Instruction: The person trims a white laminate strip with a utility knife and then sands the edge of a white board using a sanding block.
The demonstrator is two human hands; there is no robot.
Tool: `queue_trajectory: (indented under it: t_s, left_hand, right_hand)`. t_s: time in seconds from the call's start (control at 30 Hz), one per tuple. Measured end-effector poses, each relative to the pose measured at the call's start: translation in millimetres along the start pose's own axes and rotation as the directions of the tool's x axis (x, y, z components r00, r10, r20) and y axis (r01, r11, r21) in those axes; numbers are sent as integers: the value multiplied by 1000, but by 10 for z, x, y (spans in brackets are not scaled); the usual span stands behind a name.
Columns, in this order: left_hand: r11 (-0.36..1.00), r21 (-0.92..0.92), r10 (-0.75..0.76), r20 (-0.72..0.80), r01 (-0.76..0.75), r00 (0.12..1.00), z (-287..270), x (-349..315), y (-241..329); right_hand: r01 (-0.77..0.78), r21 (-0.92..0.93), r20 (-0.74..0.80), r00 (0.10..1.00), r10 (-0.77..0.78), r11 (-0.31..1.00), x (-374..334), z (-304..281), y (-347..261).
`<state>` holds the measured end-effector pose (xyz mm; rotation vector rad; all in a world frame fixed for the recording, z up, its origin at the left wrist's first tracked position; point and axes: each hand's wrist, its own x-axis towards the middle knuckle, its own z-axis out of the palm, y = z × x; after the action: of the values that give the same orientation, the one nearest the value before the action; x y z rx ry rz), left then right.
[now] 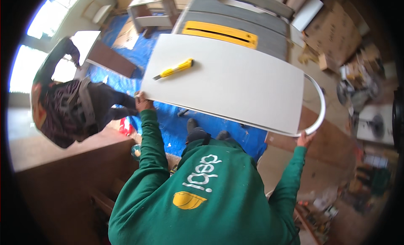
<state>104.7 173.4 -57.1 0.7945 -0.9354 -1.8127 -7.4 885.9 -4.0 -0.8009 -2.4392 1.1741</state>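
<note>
A large white board (227, 87) lies flat across a table saw in front of me. My left hand (144, 102) is closed on its near left corner, fingers at the edge. A narrow white edging strip (322, 102) bows out in a loop beyond the board's right end and comes back to the near right corner. There my right hand (304, 139) pinches it close to the board's edge. A yellow utility knife (174, 69) rests on the board's left part, its tip toward the near left. Both thumbs are hard to make out.
Behind the board stands the grey table saw (240, 19) with a yellow insert plate (221, 33). At left another person (75, 97) bends over near a brown panel (111, 58). Blue sheeting (168, 123) covers the floor. Cardboard (334, 32) and a fan (357, 91) stand at right.
</note>
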Motion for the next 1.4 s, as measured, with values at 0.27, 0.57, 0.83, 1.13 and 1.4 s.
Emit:
queue_trajectory:
  t_s: [0.27,0.57,0.83,1.13,1.4]
  left_hand:
    - [998,18,-61,-103,63,993,-44,-167,233]
    - [916,388,-9,273,-102,962,-641,447,3]
    - [21,881,186,460,-472,868,-664,342,17]
    - [133,824,279,503,-551,818,-829,660,0]
    - [399,781,246,413,-480,877,-802,660,41]
  right_hand:
    - [-75,-21,367,927,78,997,-96,-107,-382]
    - [377,115,620,696,-363,919,91,-333,-296]
    - [470,-87,502,782,-369,878,9,-458,-344]
    - [583,-114,563,705,-431,805,-72,-514,-502]
    - [773,-135,353,622,-699,620,-144,-424,-189]
